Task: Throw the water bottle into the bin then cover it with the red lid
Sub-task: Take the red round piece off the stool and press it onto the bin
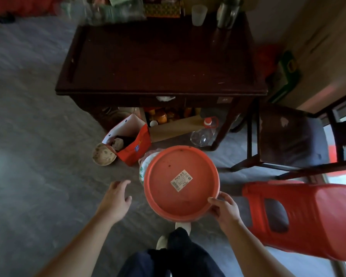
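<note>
A round red lid with a white label at its middle lies over the bin, of which only a pale patterned strip of wall shows at the lid's left edge. My right hand grips the lid's near right rim. My left hand hovers left of the lid, fingers apart, holding nothing. The inside of the bin is hidden, and I cannot see a water bottle in it. A clear plastic bottle with a red cap lies on the floor under the table.
A dark wooden table stands ahead, with cups and bottles at its far edge. A red paper bag and a bowl sit left of the bin. A red plastic stool lies at right, a wooden chair beyond it. My feet are just below the lid.
</note>
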Demonstrator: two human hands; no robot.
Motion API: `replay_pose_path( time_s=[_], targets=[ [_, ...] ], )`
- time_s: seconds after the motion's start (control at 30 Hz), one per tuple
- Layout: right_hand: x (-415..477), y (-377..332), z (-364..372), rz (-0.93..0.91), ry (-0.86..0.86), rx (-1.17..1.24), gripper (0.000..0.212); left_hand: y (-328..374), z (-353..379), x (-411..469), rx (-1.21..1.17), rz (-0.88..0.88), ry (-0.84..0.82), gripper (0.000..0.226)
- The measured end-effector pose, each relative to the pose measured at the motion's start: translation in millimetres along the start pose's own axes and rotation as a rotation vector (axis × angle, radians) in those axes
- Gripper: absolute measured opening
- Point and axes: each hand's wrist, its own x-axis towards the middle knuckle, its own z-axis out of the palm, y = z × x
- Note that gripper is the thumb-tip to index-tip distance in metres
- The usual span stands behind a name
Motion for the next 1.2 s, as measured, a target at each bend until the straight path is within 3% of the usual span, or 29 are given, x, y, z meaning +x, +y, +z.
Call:
replay_pose_path(
  time_s=[0.37,0.77,1.2],
  targets=[
    [27,3,38,0.015,0.043,-0.026,0.034,-26,-8,40,-0.013,-0.001,-0.068,0.051],
    [51,58,107,0.024,0.121,-0.007,0.034,-95,-19,86,-0.037,0.048,-0.125,0.049],
    [225,121,116,-0.041,0.047,-0.043,0.026,-144,114,219,-0.187,0.063,0.009,0.049]
  ],
)
